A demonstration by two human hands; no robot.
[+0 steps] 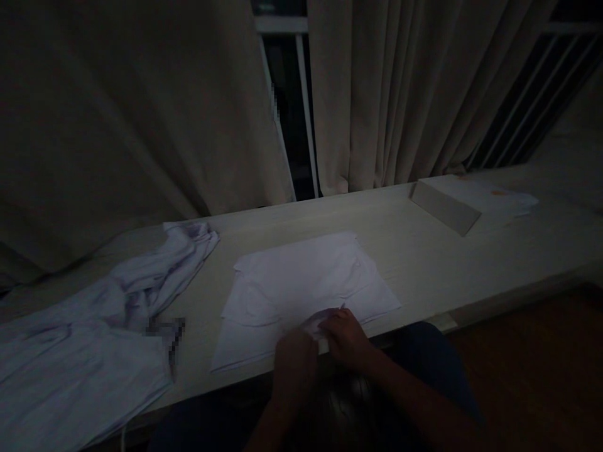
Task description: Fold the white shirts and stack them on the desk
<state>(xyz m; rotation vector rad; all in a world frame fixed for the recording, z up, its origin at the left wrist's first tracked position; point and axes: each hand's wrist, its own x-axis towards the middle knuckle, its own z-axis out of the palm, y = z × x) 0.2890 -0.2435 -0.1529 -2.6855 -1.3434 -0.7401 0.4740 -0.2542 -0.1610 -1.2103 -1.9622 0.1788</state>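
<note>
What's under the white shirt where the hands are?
The pale tabletop shows beyond the white shirt and on both sides, so it lies on that. The left hand and right hand hide part of its near edge. Whatever the cloth covers can't be seen.

To the right of the flat white garment [306,267] at my hands, a wide bare stretch of the table [424,270] leaves my right hand [346,339] room to pass sideways, with the box [445,207] in the way only toward the back. On my left, just a narrow lane separates that garment from the heaped white cloth [70,364], which blocks the table's left end. Beyond the garment, a bare strip ends at the curtains [386,94], while my right knee [431,355] crowds the front edge.
</note>
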